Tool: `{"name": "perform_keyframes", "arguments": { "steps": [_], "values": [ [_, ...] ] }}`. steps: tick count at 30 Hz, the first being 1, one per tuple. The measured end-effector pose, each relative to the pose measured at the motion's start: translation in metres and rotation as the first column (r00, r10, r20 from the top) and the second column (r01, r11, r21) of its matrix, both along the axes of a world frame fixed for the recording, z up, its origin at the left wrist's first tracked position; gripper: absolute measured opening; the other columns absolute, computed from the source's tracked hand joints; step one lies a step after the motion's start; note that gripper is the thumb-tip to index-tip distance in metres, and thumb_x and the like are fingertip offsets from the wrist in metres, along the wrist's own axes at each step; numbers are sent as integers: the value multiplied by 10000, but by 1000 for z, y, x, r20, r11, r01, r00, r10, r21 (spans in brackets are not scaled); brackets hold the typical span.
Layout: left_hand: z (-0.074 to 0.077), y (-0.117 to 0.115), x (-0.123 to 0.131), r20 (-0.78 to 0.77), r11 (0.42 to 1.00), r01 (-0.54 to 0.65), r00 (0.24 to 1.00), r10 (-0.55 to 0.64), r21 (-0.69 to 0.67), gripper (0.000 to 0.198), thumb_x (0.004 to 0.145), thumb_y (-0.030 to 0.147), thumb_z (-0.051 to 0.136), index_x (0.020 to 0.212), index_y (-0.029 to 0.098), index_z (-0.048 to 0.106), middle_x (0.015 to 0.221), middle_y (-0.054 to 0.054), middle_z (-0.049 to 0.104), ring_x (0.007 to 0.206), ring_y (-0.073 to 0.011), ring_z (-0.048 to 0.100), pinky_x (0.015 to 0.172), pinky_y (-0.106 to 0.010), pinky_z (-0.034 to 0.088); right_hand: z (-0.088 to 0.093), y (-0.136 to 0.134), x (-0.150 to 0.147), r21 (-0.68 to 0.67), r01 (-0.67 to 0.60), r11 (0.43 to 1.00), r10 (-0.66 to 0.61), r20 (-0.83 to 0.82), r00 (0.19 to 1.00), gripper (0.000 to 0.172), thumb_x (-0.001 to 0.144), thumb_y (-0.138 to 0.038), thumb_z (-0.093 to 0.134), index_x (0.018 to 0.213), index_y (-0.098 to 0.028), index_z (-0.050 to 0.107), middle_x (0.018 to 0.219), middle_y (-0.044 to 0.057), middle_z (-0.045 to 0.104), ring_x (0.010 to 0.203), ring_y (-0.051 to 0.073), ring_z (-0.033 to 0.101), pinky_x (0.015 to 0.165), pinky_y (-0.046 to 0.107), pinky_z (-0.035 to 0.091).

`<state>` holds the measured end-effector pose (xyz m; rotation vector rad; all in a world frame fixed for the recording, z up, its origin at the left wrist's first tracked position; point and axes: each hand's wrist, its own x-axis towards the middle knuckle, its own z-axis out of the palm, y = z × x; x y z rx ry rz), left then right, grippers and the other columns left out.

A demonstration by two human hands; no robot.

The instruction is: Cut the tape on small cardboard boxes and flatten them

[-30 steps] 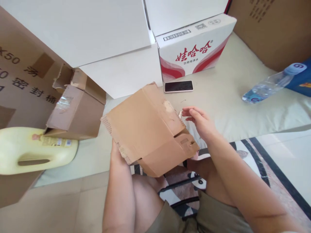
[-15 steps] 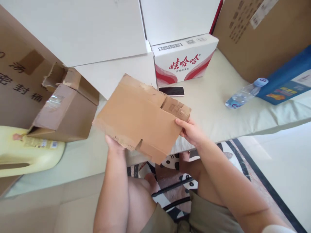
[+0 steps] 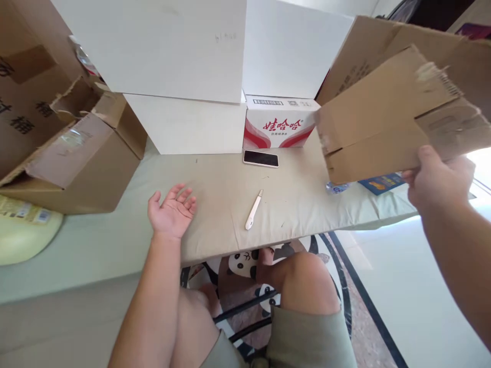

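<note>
My right hand [image 3: 437,181] grips the lower edge of a flattened brown cardboard box [image 3: 391,117] and holds it up at the right, above the mat's right end. My left hand [image 3: 172,210] hovers palm up over the beige mat [image 3: 215,184], fingers spread, holding nothing. A small white utility knife [image 3: 253,210] lies on the mat between my hands. A black phone [image 3: 261,158] lies farther back on the mat.
White boxes [image 3: 169,56] and a red-and-white drinks carton [image 3: 282,122] stand at the back. An open brown box [image 3: 72,158] and a yellow jug [image 3: 23,232] lie at left. A water bottle [image 3: 335,188] and a blue pack [image 3: 381,182] peek out under the held cardboard.
My right hand has swung the flattened cardboard up and to the right. My left hand let go of it and now lies open over the mat. The knife has come into view.
</note>
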<state>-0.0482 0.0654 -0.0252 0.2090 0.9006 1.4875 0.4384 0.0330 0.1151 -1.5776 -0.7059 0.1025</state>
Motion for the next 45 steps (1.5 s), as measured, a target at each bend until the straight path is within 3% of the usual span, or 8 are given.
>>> {"name": "perform_keyframes", "arguments": {
  "steps": [4, 10, 14, 19, 25, 32, 38, 45],
  "values": [
    [1, 2, 4, 20, 1000, 6, 1000, -6, 0, 514, 900, 511, 313, 890, 172, 699, 758, -91, 713, 552, -179, 676, 471, -270, 539, 13, 43, 42, -135, -1, 991, 15, 99, 995, 232, 825, -425, 689, 752, -297, 509, 808, 81, 613, 794, 238, 661, 670, 449, 508],
    [-2, 3, 5, 43, 998, 45, 998, -47, 44, 460, 850, 571, 452, 884, 180, 691, 732, -73, 686, 558, -176, 664, 495, -267, 538, -3, 101, 21, -388, -385, 837, 265, -328, 907, 177, 877, -294, 613, 726, -274, 522, 774, 80, 644, 838, 221, 688, 783, 409, 562],
    [-1, 3, 1, 68, 998, 23, 997, -28, 66, 445, 869, 543, 429, 844, 173, 674, 695, -61, 656, 531, -175, 643, 490, -276, 515, -38, 100, -55, -462, -538, 705, 432, -322, 842, 112, 813, -274, 671, 803, -231, 568, 842, 85, 703, 789, 210, 714, 760, 411, 589],
    [0, -3, -8, 55, 982, -170, 985, 167, 76, 384, 874, 484, 460, 673, 187, 595, 571, -16, 536, 436, -116, 517, 452, -221, 414, -74, 94, -181, -569, -720, 398, 725, -285, 627, 198, 722, -224, 729, 900, -195, 646, 866, 58, 736, 783, 177, 714, 743, 342, 584],
    [0, -15, -34, 66, 897, -439, 898, 435, 46, 429, 933, 396, 382, 581, 191, 516, 503, 11, 420, 406, -86, 393, 428, -201, 314, -69, 90, -348, -727, -679, 102, 992, 23, 125, 327, 774, -230, 670, 1100, -250, 680, 901, 30, 750, 812, 194, 672, 843, 384, 543],
    [-7, -15, -61, 92, 817, -570, 822, 563, 93, 373, 938, 360, 455, 599, 213, 408, 508, 30, 372, 431, -87, 335, 446, -236, 250, -38, 62, -521, -855, -496, 152, 877, 348, -331, 642, 883, -201, 539, 1504, -329, 444, 1185, 91, 660, 1015, 291, 674, 915, 497, 529],
    [-10, -13, -73, 83, 740, -672, 740, 667, 42, 336, 957, 285, 403, 629, 216, 378, 528, 39, 336, 444, -93, 301, 474, -255, 229, -50, 46, -557, -857, -381, 348, 840, 465, -280, 614, 913, -245, 529, 1512, -244, 394, 1366, 207, 520, 1112, 385, 639, 904, 604, 515],
    [-11, -25, -84, -171, 509, -843, 483, 859, 174, 361, 936, 222, 367, 575, 211, 368, 543, 37, 291, 492, -109, 348, 523, -239, 275, -71, 70, -485, -688, -619, 379, 888, 459, 33, 477, 886, -311, 550, 1327, -130, 558, 1347, 226, 611, 1263, 397, 586, 1061, 610, 460]
  ]
}}
